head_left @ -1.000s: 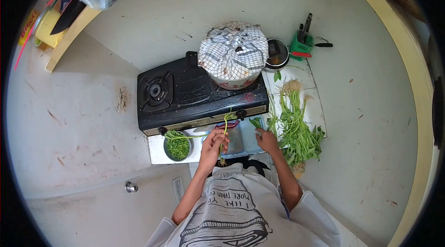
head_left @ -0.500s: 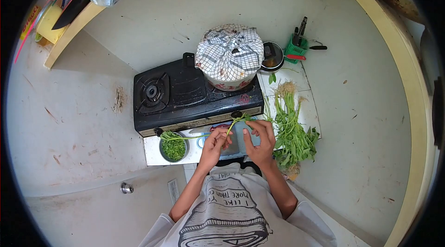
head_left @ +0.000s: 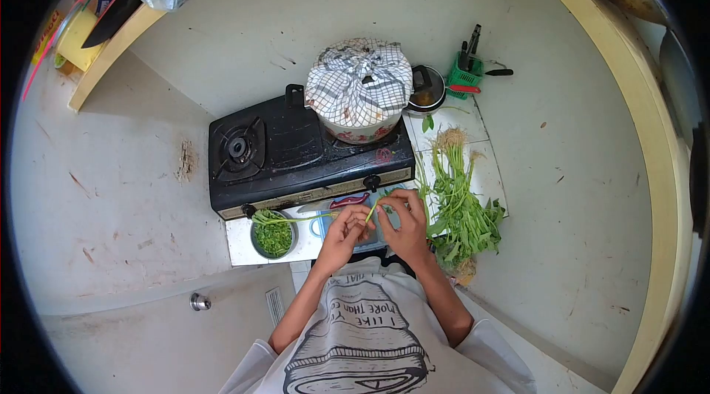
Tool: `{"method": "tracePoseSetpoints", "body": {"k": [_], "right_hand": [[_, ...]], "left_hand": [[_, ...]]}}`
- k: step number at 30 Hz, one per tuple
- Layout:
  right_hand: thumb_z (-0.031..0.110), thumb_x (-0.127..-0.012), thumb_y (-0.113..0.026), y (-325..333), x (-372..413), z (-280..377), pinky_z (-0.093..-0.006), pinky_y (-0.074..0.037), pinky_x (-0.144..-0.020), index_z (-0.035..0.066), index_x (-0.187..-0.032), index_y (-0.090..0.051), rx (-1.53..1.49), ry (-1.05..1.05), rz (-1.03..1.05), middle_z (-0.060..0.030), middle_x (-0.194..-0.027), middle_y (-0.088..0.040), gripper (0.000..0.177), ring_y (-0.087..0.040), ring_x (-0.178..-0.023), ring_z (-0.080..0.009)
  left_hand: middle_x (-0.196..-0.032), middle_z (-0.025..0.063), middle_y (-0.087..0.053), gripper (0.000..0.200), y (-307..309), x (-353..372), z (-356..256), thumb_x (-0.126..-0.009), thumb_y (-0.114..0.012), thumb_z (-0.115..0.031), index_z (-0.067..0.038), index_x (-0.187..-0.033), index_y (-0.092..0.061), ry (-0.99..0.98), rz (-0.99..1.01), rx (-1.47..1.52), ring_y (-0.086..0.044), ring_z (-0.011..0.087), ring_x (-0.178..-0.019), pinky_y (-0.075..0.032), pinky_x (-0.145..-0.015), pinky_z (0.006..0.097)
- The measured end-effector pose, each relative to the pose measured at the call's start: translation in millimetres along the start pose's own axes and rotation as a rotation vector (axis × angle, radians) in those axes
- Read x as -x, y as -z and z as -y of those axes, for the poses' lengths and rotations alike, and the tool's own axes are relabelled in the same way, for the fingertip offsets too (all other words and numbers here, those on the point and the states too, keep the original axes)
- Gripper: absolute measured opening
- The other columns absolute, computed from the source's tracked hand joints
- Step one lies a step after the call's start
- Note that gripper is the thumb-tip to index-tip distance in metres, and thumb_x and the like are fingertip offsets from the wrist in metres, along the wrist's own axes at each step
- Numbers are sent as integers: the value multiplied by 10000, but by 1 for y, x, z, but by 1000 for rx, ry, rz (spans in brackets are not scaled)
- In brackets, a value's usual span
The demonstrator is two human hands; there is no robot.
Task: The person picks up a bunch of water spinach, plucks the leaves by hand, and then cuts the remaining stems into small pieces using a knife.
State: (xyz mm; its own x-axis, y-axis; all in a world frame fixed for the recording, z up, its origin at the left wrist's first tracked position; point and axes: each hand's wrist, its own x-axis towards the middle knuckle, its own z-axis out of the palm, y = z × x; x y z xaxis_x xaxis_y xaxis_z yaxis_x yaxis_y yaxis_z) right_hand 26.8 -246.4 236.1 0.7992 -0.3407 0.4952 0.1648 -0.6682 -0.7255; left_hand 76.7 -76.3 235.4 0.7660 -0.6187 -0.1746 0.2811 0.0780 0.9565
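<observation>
My left hand pinches a thin green vegetable stem above the blue cutting board. The thumb and fingertips of my right hand close on the stem's upper end. A knife with a dark red handle lies on the board, just beyond my hands. Left of them stands a round bowl of chopped greens. Longer green stalks stretch from over the bowl toward my left hand; whether it holds them too is hidden. A leafy bunch with roots lies to the right.
Behind the board is a black two-burner stove, with a cloth-wrapped pot on its right burner. A small lidded pan and a green utensil basket stand at the back right. A shelf juts out at upper left.
My right hand has moved left and its thumb has closed toward the fingers on the stem. The leafy tip that stood above the stem no longer shows there. The view has shifted slightly.
</observation>
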Motion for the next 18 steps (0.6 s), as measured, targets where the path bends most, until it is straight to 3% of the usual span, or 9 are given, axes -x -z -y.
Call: {"method": "tracePoseSetpoints", "body": {"k": [6,11,14,18], "right_hand": [[76,-792,-788,2,11,5,-384,-392,-797,82,-1008,-709,22,21,33,-69,-1026,-575,230,-589,-914,-236],[72,-783,-791,4,19,4,-393,-390,-813,83,-1003,-707,11,-11,51,-67,-1014,-561,236,-576,-919,-255],[62,-790,-786,-1,26,0,-397,-413,-776,73,-1007,-704,-103,-119,-37,-80,-965,-550,232,-580,-917,-247],[61,-886,-749,4,30,-21,-330,-448,-680,34,-1022,-694,-186,-395,-71,-56,-844,-593,149,-594,-778,-167]], "left_hand": [[-976,8,-645,140,0,-5,9,-1045,-606,-102,-39,-1165,-572,13,-23,-29,-613,87,-847,-495,-725,252],[-936,-11,-653,103,-2,-6,12,-1038,-628,-111,-48,-1109,-588,69,-25,-44,-598,51,-815,-474,-681,214],[-923,0,-641,100,-2,-5,14,-1040,-621,-114,-45,-1107,-591,73,-28,-59,-603,78,-813,-482,-686,242],[-929,19,-639,104,1,-2,19,-1044,-613,-126,-46,-1107,-593,132,-97,-6,-606,103,-809,-485,-694,263]]}}
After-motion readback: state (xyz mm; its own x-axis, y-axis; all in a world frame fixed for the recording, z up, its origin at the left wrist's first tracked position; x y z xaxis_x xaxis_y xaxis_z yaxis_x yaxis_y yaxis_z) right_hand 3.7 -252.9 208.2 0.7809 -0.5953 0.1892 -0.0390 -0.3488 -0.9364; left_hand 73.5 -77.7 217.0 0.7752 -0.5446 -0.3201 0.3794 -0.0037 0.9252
